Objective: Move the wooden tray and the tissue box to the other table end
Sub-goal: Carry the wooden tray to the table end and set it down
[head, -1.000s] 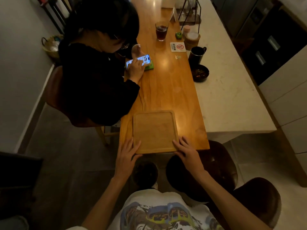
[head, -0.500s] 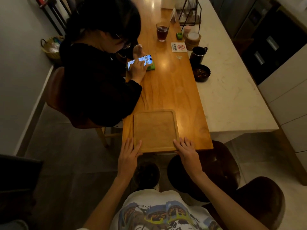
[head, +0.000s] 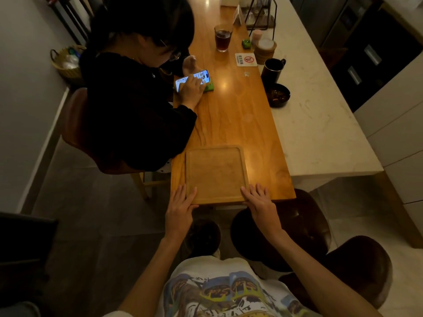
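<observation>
Wooden tray point(head: 216, 173) seemingly unmoved; both hands' fingers point(head: 254, 192) remain outside it.

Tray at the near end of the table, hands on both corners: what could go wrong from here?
1. The tray sits at the table edge, its near rim about flush; a slip of the left hand or right hand could tip it off.
2. A seated person's phone and hand rest on the table, near any path down its length.
3. Farther along, a full glass and a dark mug could be knocked.
</observation>
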`<act>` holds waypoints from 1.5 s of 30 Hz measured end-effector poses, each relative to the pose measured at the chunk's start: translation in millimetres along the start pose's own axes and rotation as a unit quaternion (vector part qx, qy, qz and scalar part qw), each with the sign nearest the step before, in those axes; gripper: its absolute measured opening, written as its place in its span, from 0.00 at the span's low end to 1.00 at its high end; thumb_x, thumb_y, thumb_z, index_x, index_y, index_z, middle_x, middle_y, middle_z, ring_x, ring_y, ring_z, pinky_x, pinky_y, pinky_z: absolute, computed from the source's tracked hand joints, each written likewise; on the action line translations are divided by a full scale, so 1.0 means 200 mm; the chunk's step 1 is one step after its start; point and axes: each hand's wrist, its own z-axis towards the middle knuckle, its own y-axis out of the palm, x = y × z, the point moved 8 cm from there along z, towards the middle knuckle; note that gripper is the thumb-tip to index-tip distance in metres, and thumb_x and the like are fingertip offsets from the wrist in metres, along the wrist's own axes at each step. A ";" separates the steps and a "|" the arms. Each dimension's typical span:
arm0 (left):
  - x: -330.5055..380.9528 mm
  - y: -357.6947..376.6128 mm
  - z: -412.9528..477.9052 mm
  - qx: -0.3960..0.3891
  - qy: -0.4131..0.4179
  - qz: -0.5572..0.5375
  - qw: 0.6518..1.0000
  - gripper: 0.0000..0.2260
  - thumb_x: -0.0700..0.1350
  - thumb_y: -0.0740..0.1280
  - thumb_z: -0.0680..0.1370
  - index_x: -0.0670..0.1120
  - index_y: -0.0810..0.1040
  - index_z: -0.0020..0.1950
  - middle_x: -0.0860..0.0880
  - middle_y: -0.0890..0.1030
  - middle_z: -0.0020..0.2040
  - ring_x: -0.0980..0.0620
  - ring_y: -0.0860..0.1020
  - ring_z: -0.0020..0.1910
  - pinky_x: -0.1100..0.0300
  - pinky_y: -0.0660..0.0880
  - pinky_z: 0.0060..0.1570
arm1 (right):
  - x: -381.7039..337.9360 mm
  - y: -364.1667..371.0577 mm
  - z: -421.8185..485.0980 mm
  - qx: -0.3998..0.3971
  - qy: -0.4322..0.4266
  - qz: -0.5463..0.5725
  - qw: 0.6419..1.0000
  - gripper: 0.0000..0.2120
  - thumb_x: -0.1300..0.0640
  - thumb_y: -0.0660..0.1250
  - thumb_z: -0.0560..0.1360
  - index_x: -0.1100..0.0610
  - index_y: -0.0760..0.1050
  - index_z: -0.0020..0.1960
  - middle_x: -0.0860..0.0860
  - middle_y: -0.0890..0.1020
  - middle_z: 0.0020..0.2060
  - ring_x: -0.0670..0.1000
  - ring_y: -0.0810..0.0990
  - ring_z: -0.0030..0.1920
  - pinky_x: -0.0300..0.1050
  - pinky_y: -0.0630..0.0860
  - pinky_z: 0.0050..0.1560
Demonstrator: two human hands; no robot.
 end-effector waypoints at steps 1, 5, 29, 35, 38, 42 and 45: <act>0.00 0.00 0.00 -0.004 -0.002 -0.001 1.000 0.27 0.39 0.73 0.75 0.48 0.71 0.73 0.39 0.70 0.73 0.45 0.60 0.75 0.43 0.64 0.72 | 0.00 0.00 0.00 -0.001 -0.002 -0.003 1.000 0.24 0.62 0.70 0.75 0.58 0.73 0.71 0.62 0.78 0.66 0.68 0.73 0.69 0.71 0.68 0.69; -0.05 0.01 0.00 -0.027 -0.015 -0.009 0.999 0.27 0.42 0.71 0.77 0.50 0.69 0.75 0.42 0.67 0.76 0.46 0.57 0.77 0.44 0.61 0.74 | -0.01 0.00 0.00 0.000 -0.005 -0.007 1.000 0.24 0.62 0.70 0.76 0.58 0.73 0.71 0.62 0.78 0.66 0.68 0.73 0.69 0.71 0.68 0.68; -0.03 0.02 0.02 -0.043 0.004 0.022 0.999 0.27 0.40 0.71 0.76 0.46 0.69 0.74 0.38 0.67 0.75 0.43 0.56 0.76 0.35 0.55 0.74 | -0.01 0.02 0.00 -0.008 -0.025 -0.082 0.996 0.26 0.59 0.75 0.72 0.57 0.76 0.69 0.62 0.81 0.62 0.68 0.78 0.64 0.71 0.73 0.64; -0.02 0.01 0.01 -0.047 0.003 0.018 0.999 0.27 0.39 0.71 0.76 0.46 0.68 0.74 0.38 0.67 0.75 0.43 0.57 0.76 0.36 0.55 0.74 | -0.01 0.03 0.00 -0.015 -0.015 -0.078 0.997 0.25 0.58 0.74 0.74 0.57 0.75 0.70 0.62 0.81 0.63 0.67 0.77 0.65 0.71 0.72 0.65; -0.02 0.01 0.01 -0.054 0.002 0.019 0.998 0.27 0.41 0.70 0.77 0.47 0.68 0.75 0.39 0.66 0.76 0.43 0.57 0.77 0.37 0.54 0.75 | 0.00 0.04 -0.01 -0.021 -0.007 -0.072 0.997 0.23 0.57 0.71 0.76 0.56 0.74 0.71 0.61 0.80 0.64 0.67 0.76 0.66 0.71 0.70 0.66; 0.00 0.01 0.01 -0.064 0.009 0.040 0.997 0.28 0.42 0.70 0.77 0.45 0.67 0.76 0.38 0.65 0.76 0.39 0.59 0.77 0.33 0.55 0.74 | -0.01 0.04 -0.03 -0.010 0.013 -0.045 0.999 0.24 0.55 0.66 0.79 0.55 0.71 0.74 0.60 0.76 0.69 0.65 0.72 0.71 0.69 0.67 0.70; 0.02 0.02 -0.01 -0.058 -0.002 0.055 0.997 0.29 0.43 0.69 0.79 0.47 0.63 0.78 0.38 0.62 0.78 0.36 0.56 0.78 0.33 0.50 0.74 | -0.03 0.04 -0.06 0.001 0.030 -0.041 0.999 0.27 0.53 0.64 0.79 0.54 0.66 0.77 0.60 0.72 0.73 0.64 0.68 0.73 0.68 0.65 0.72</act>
